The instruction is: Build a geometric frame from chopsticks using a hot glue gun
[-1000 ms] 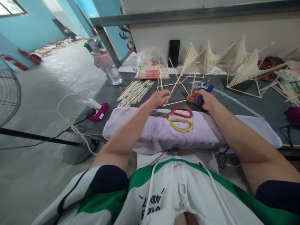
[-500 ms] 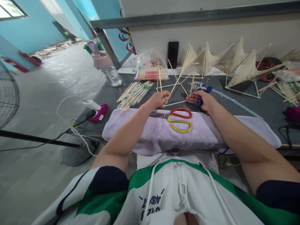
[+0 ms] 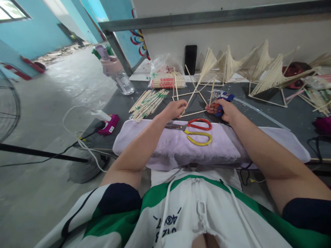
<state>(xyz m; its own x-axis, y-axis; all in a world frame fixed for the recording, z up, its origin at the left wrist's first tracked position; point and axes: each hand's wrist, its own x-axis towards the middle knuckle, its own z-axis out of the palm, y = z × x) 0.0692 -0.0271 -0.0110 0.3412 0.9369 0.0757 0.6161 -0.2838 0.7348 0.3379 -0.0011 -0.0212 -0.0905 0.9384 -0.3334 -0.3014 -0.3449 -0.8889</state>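
A frame of thin wooden sticks (image 3: 194, 90) stands on the dark grey table (image 3: 258, 106) in front of me. My left hand (image 3: 176, 108) is closed in a pinch on the near left corner of this frame. My right hand (image 3: 224, 108) is wrapped round a blue glue gun (image 3: 221, 100), its nozzle at the frame's near right corner. A lilac towel (image 3: 176, 144) lies along the table's near edge under both forearms. On it rest scissors with a red and a yellow handle (image 3: 198, 131).
Loose wrapped chopsticks (image 3: 148, 100) lie left of the frame, a plastic bag of more (image 3: 165, 77) behind. Several finished fan-shaped stick pieces (image 3: 261, 69) line the back wall beside a black phone (image 3: 190, 59). A water bottle (image 3: 117, 70), a pink power strip (image 3: 108, 124) and a fan stand are at left.
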